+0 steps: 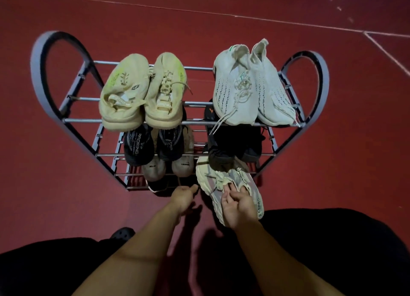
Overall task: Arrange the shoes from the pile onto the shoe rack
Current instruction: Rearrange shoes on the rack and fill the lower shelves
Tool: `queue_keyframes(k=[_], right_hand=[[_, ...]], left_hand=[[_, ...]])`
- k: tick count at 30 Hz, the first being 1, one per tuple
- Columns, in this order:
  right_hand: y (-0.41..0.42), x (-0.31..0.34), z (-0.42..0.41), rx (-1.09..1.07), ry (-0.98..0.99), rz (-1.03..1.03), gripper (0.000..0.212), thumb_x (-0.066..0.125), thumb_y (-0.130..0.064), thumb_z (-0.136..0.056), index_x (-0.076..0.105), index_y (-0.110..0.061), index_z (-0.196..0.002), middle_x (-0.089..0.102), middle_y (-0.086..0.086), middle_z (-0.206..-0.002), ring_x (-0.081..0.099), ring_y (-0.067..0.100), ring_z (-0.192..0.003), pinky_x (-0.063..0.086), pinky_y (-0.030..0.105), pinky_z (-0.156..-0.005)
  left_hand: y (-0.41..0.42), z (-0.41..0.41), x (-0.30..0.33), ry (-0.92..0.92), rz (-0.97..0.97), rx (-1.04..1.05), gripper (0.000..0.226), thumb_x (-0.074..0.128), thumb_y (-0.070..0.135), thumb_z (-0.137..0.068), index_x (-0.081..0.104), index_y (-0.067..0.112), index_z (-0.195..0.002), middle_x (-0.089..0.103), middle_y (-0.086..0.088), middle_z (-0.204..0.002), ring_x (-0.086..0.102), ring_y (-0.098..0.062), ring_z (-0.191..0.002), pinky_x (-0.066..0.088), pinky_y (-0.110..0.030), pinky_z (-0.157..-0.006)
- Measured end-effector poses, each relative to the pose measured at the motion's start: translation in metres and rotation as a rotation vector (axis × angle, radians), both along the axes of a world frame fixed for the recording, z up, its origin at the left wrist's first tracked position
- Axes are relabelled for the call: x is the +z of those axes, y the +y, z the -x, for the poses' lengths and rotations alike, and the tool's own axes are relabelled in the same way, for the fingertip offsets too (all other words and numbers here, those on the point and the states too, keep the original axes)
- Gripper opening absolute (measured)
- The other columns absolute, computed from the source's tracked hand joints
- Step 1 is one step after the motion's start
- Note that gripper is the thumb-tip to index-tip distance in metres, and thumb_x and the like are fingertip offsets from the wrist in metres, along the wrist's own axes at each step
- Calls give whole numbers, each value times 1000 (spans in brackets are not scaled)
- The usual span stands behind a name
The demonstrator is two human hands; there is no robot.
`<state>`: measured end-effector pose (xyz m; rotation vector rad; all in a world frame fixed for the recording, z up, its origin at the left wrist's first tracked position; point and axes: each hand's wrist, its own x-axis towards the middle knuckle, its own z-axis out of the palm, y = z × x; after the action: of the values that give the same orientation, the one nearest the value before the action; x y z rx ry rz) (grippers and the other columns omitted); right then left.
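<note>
A grey metal shoe rack (44,89) with several tiers stands on the red floor. A cream pair (142,89) and a white knit pair (248,85) sit on its top tier. A black pair (153,145) and another dark pair (235,145) lie on the tier below, with a beige pair (168,165) lower still. My right hand (238,207) grips a grey-and-cream sneaker (213,176) by its heel end, its toe pointing into the rack's lower right. My left hand (184,198) hovers beside it near the rack's bottom front with relaxed fingers, holding nothing.
The red floor (66,207) carries white painted lines at the far side. A dark shoe (123,233) on a foot shows at lower left, next to dark trousers at the bottom of the frame.
</note>
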<state>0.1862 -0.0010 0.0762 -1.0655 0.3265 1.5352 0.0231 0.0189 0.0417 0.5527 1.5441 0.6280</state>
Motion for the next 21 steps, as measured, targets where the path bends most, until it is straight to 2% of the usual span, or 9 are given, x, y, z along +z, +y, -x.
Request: queue_keyframes(k=[3,7,10,14,15,16,18,20,21], right_hand=[[15,-6,8,-17,35,-81,80,24,21,-91,19,-29,-154,26,9,-159,36,34,-141,46,32,-88],[44,-19,16,-45,63,-93,77,22,21,-92,23,-26,-153,24,7,-160,33,31,-142,43,33,-95],[68,-27,17,-73,23,-73,76,24,22,-91,25,-22,-152,35,7,-151,40,27,-134,40,38,-103],[94,-50,12,82,-155,-37,52,23,19,-91,48,-12,-125,44,23,-141,38,37,-137,30,47,-113],[96,-57,8,141,-197,-53,40,28,14,-94,52,-7,-119,48,25,-136,42,36,-134,34,41,-113],[96,-65,4,130,-99,-87,26,38,4,-97,58,0,-114,55,24,-130,50,30,-128,36,27,-109],[91,-73,-6,368,-276,-176,29,56,-22,-97,70,3,-106,66,13,-117,62,16,-109,33,1,-93],[86,-68,-12,568,-330,-140,31,59,-14,-96,65,10,-114,60,6,-117,60,18,-101,34,-3,-82],[85,-73,-22,622,-455,-168,27,59,-8,-96,62,9,-117,56,8,-121,58,16,-108,36,-2,-87]], left_hand=[[2,-15,-4,-61,6,-29,16,55,32,-101,54,21,-113,62,-2,-93,56,-15,-77,46,-27,-66],[11,-37,-14,-76,11,-96,37,50,26,-103,48,20,-140,63,-6,-94,54,-15,-67,45,-20,-53],[12,-51,-20,-230,61,-93,35,46,27,-105,48,10,-136,60,-4,-87,55,-12,-61,45,-13,-41],[18,-57,-36,-507,-37,-8,17,48,19,-103,62,10,-109,69,2,-73,66,-8,-62,52,-22,-55],[20,-57,-39,-521,-47,37,20,45,15,-104,64,12,-107,72,-1,-78,69,-10,-66,54,-23,-58],[22,-58,-39,-510,-46,69,25,41,12,-105,65,14,-108,74,-4,-84,71,-12,-71,56,-26,-62],[23,-61,-43,-457,-29,110,28,40,12,-105,66,16,-115,74,-12,-100,72,-19,-84,57,-33,-72],[23,-65,-47,-404,-1,139,29,47,19,-105,58,16,-131,69,-18,-119,71,-27,-97,58,-37,-76],[22,-68,-47,-391,27,158,34,50,23,-104,52,16,-137,66,-21,-125,69,-30,-101,59,-37,-75]])
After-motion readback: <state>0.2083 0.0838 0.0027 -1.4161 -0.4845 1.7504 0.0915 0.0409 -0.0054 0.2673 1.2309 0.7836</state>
